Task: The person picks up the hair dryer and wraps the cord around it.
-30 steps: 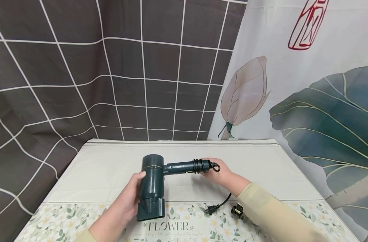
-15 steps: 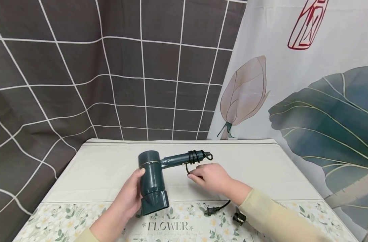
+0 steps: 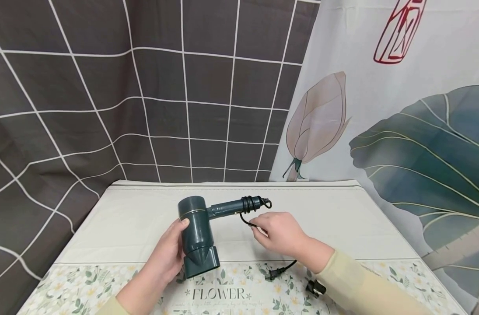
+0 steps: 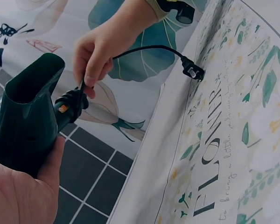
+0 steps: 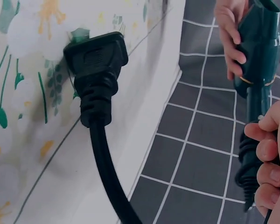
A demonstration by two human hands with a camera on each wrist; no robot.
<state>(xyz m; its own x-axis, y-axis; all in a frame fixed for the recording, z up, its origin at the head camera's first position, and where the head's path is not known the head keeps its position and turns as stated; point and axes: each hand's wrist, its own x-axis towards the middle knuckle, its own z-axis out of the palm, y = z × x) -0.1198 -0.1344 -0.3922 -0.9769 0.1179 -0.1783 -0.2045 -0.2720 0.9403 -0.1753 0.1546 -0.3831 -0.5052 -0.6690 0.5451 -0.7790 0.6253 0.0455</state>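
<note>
A dark green hair dryer is held up over the table, its nozzle tilted down and its handle pointing right. My left hand grips the barrel from the left, thumb on the near side. Several turns of black power cord are wound round the handle's end. Just below the handle, my right hand pinches a loose stretch of that cord between thumb and fingers. The cord's plug hangs beneath the right hand, large in the right wrist view. In the left wrist view, the dryer's nozzle opening faces the camera.
A white table cover with a flowered front band lies under both hands. A dark gridded curtain and a white flower-printed curtain stand behind it. A small black device sits at the right wrist.
My right hand has come off the handle's end, moved below it, and drawn a length of cord away. The dryer has tipped, its handle end rising.
</note>
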